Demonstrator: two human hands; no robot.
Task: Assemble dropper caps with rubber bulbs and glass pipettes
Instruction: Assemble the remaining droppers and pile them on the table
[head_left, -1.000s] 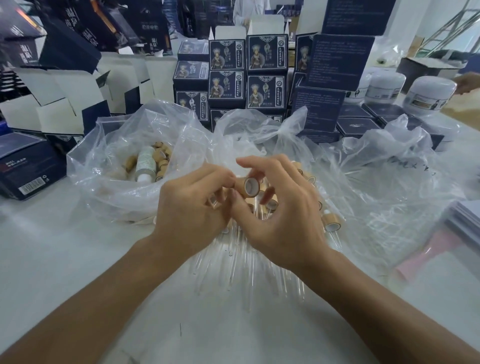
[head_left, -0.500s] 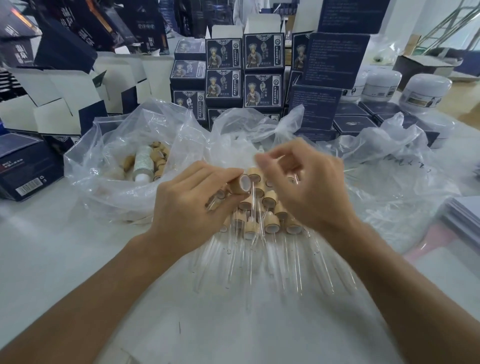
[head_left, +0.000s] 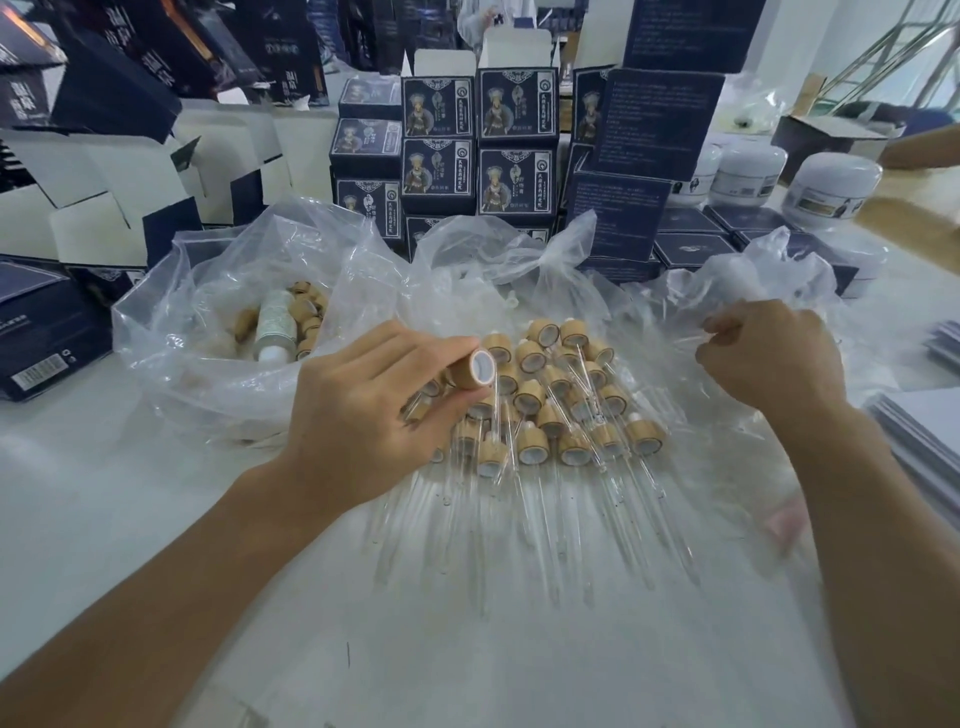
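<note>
My left hand (head_left: 363, 410) grips 1 wooden dropper cap (head_left: 470, 370) between thumb and fingers, white opening facing up-right, a glass pipette (head_left: 497, 410) hanging from it. My right hand (head_left: 774, 364) is curled over the clear bag (head_left: 675, 312) at right; can't tell if it's pinching anything. The assembled droppers pile (head_left: 561, 405) lies between the hands on the white table (head_left: 104, 493). The left bag (head_left: 208, 332) holds loose caps.

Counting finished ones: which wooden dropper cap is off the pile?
The wooden dropper cap pinched in the left hand; the other caps lie piled on plastic.
</note>
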